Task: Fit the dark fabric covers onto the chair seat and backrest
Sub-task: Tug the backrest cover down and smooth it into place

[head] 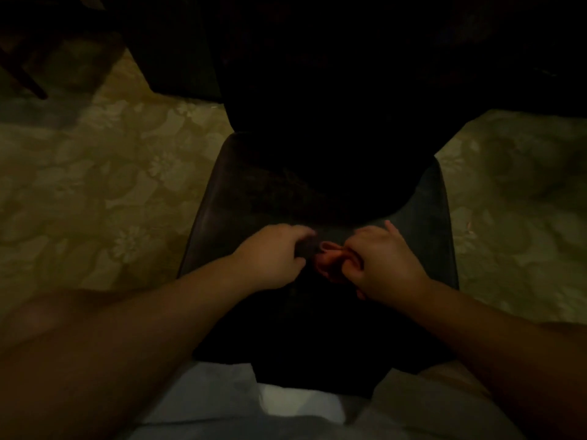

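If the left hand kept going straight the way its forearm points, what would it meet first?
Probably the right hand: the left hand points up-right over the chair seat, gripping dark fabric, and the two hands are nearly touching. The dim picture leaves depth unclear.

The room is very dim. A pale olive floor covering (95, 185) with a faint leaf-and-flower pattern spreads left and right. At far left, dark furniture legs (28, 81) stand on it in shadow. The far side is almost black.
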Demonstrator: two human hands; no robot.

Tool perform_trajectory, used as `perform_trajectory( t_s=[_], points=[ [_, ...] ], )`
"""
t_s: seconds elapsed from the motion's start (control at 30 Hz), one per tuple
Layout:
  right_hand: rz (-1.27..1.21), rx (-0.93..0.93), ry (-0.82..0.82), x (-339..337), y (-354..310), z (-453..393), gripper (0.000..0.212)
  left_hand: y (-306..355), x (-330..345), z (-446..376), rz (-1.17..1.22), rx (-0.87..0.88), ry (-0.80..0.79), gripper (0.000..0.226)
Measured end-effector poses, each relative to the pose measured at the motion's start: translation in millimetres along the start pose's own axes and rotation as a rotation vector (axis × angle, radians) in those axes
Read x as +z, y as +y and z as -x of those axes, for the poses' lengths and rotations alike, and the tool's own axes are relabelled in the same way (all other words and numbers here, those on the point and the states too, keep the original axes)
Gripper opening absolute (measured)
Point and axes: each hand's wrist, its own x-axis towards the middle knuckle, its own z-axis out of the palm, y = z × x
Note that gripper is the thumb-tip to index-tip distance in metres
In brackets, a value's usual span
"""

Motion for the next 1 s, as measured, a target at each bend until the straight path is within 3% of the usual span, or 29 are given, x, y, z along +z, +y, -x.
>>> perform_trajectory(
  t_s=[0.07,0.13,0.23,0.37,0.47,0.57,0.63,0.7,0.8,0.9,1.0],
  points=[
    [-0.270,0.074,0.093,-15.8,-5.4,-13.7,0.015,5.1,-12.2,-23.2,0.125,0.081,-0.049,0.079],
    [-0.497,0.117,0.165,-32.1,-6.8,-28.1,0.007,9.5,-28.9,-43.6,0.324,0.124,-0.092,0.078],
    [-0.735,0.215,0.221,-68.4,-4.8,-52.5,0.012,18.4,-68.7,-62.0,0.666,0.060,-0.055,0.050],
    [-1.227,0.421,0.117,-133.8,-12.7,-75.6,0.029,52.5,-129.8,-49.9,0.844,-0.035,0.009,0.015],
    [-1.298,0.400,0.073,-180.5,-28.3,-72.8,0.025,87.9,-163.0,-24.2,1.001,-0.140,0.076,0.018],
    [-1.320,0.338,0.134,-214.7,-40.2,-66.4,0.021,111.4,-190.7,-3.7,1.174,-0.125,0.100,0.019],
    [-1.314,0.326,0.228,-230.0,-44.5,-64.2,0.023,115.0,-199.9,2.8,1.349,-0.050,0.078,0.038],
    [-1.312,0.317,0.291,-235.1,-49.6,-60.4,0.028,112.1,-197.2,6.7,1.295,0.052,0.107,0.054],
    [-1.328,0.254,0.341,-220.3,-56.5,-43.4,0.038,102.5,-176.9,8.5,1.026,0.178,0.302,0.037],
    [-1.460,0.006,0.361,-193.9,-61.5,-18.7,0.025,100.8,-156.6,15.5,1.001,0.285,0.452,0.030],
    [-1.308,-0.135,0.424,-177.3,-72.2,5.9,0.072,115.9,-141.8,31.0,0.936,0.391,0.537,0.025]
  ],
)
